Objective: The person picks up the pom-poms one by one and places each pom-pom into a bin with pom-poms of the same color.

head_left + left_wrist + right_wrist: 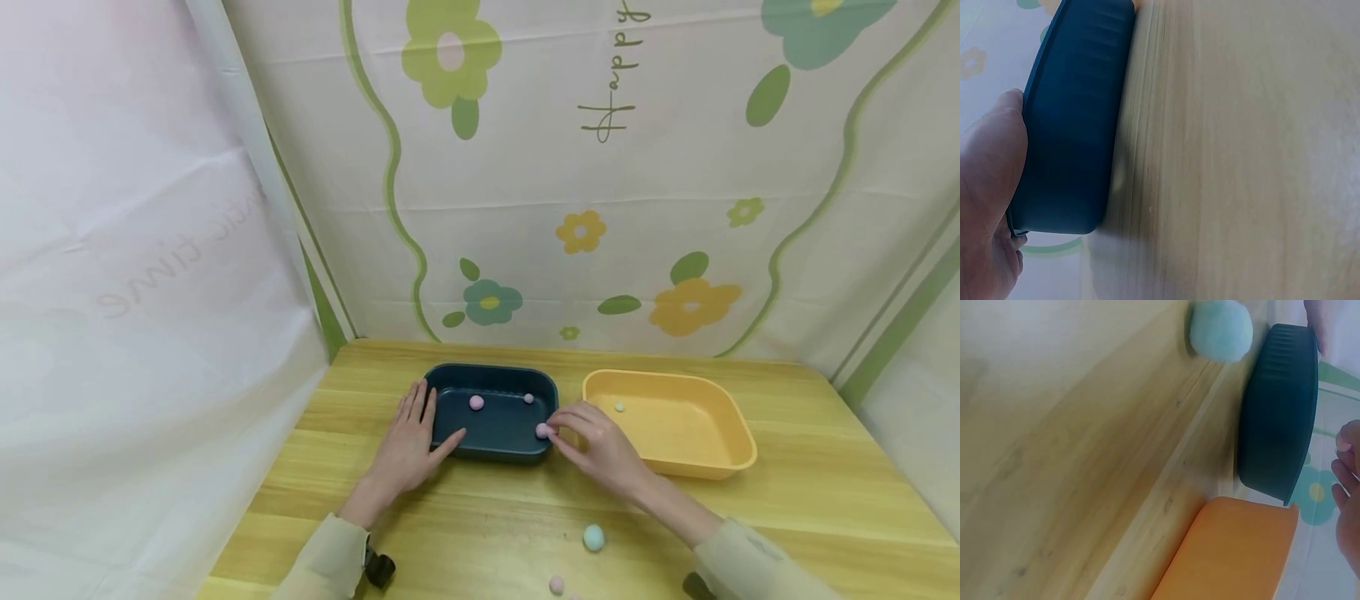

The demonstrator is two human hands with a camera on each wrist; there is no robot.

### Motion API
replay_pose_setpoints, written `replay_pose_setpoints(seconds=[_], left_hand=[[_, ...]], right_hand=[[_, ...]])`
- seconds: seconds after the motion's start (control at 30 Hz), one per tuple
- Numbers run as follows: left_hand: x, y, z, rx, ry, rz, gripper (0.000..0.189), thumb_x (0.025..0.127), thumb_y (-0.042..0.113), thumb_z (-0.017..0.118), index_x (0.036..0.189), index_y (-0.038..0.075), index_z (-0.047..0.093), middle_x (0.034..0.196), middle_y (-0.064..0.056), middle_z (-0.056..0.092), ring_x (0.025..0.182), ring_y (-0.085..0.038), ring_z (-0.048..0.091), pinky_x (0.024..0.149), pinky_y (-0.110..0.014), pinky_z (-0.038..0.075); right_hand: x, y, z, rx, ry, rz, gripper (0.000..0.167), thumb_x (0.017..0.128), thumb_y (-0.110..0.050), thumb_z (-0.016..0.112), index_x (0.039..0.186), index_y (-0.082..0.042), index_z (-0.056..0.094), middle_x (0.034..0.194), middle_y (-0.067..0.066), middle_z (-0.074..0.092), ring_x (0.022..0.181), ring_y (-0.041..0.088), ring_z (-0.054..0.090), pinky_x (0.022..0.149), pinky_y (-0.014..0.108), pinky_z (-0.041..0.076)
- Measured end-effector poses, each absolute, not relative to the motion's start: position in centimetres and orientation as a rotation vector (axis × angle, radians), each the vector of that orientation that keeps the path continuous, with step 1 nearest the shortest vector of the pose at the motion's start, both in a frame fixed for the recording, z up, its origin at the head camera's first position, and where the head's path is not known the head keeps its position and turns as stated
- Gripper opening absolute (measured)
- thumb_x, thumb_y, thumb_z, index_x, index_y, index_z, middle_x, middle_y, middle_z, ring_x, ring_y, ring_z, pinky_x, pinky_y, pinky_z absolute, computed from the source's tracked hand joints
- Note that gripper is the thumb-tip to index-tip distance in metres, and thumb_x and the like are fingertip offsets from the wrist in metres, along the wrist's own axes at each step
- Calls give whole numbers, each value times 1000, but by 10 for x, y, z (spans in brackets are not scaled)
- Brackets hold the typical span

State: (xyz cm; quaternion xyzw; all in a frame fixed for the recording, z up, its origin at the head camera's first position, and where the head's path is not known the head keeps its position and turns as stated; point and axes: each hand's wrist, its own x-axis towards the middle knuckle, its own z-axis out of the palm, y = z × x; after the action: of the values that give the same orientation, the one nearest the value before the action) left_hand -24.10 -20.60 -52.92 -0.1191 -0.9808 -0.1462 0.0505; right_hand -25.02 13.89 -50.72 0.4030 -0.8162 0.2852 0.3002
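A dark blue tray (491, 457) stands on the wooden table, with a pink ball (476, 402) and a smaller pinkish ball (528, 398) inside. My left hand (405, 450) rests on its left end, fingers along the left rim and thumb spread to the front rim. At the tray's right front corner, my right hand (600, 446) pinches another pink ball (542, 431) between thumb and fingertips. In the right wrist view, the right hand (1349, 487) shows only partly, at the right edge.
Right of the blue tray stands a yellow tray (697, 472) holding a small pale green ball (619, 407). Nearer the front, a light blue ball (593, 537) and a small pink ball (556, 585) lie on the table (465, 533). A printed curtain (525, 183) hangs behind.
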Motion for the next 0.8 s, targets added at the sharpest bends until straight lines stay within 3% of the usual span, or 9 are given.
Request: replay_pose_setpoints(seconds=[0.2,0.8], left_hand=[[-241,-206,-530,-365,-2988,-448,101,109,69,51,173,-3,23,184,-25,11,173,-42,11,141,-58,19],[-242,-206,-530,-366,-2981,-448,101,109,70,51,173,-3,23,184,-25,11,173,-43,12,141,-58,20]], right_hand=[[-256,131,-507,1045,-2167,758,27,77,1,96,100,-6,83,101,3,80,96,20,73,86,44,64],[-282,109,-501,986,-2219,814,16,91,-3,89,104,-7,83,105,5,79,101,23,74,91,45,65]])
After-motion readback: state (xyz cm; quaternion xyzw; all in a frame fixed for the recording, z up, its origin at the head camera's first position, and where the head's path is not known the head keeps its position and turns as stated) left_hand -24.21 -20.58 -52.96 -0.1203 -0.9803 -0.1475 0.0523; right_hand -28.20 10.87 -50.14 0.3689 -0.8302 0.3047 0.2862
